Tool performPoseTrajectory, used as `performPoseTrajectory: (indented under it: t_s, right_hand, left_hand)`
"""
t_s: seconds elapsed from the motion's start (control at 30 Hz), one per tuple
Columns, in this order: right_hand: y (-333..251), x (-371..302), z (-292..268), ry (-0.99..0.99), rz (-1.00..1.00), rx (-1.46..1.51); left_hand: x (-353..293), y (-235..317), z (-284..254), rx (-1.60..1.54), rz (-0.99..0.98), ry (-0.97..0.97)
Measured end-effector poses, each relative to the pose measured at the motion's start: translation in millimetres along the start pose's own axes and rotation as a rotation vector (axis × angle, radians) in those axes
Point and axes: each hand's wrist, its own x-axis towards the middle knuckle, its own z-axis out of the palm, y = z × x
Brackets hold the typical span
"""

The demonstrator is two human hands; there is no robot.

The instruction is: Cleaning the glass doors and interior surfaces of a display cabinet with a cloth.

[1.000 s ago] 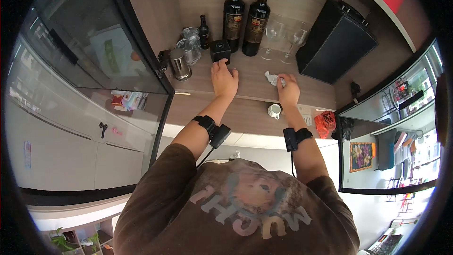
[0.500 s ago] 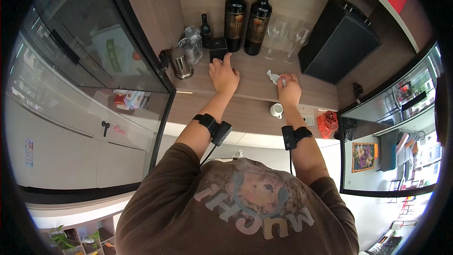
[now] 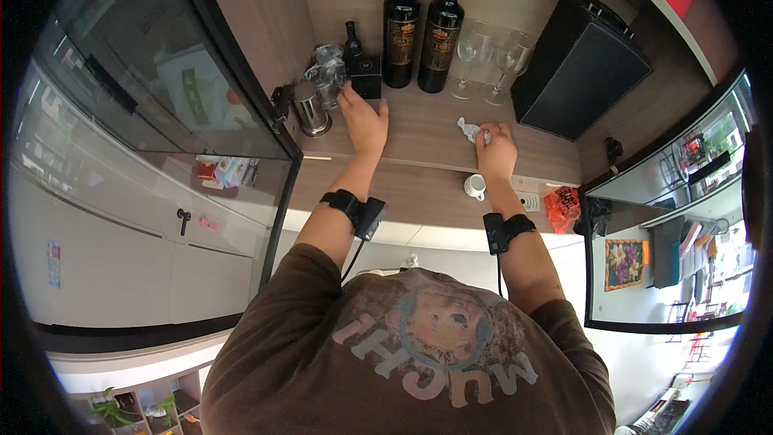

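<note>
On the cabinet shelf (image 3: 427, 125), my left hand (image 3: 366, 122) reaches up with its thumb apart from the fingers, open. Its fingertips are at the lower left corner of a small black box (image 3: 367, 77); whether they touch it I cannot tell. Left of the hand stand clear glasses (image 3: 328, 74) clustered together and a shiny metal cup (image 3: 312, 109). A small dark bottle (image 3: 352, 43) is behind the box. Farther right, my right hand (image 3: 498, 151) is closed on a crumpled white tissue (image 3: 467, 128), part of which sticks out at the shelf surface.
Two tall dark wine bottles (image 3: 400, 28) and two stemmed glasses (image 3: 473, 56) stand at the back. A large black case (image 3: 580, 64) leans at the right. Below the shelf are a white mug (image 3: 475, 187) and a red plastic bag (image 3: 562, 208). Glass doors (image 3: 233, 145) flank both sides.
The black box has shifted slightly right and back, beside the wine bottle. My left hand has moved left from the box's front to its left corner. My right hand stays with the tissue.
</note>
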Motion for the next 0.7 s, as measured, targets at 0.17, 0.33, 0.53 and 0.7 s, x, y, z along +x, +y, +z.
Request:
performPoseTrajectory:
  t_s: [0.17,0.33,0.53,0.7]
  right_hand:
    - [2,-1,2,0.077,-0.060,-0.037]
    - [1,0,3,0.013,-0.003,-0.003]
    - [5,0,7,0.045,-0.019,-0.003]
    - [2,0,8,0.014,0.012,-0.012]
  left_hand:
    - [26,6,1,0.168,-0.041,-0.041]
    - [43,5,5,0.264,-0.111,-0.088]
    - [50,1,5,0.254,-0.141,-0.171]
    - [50,-10,12,0.199,-0.137,-0.117]
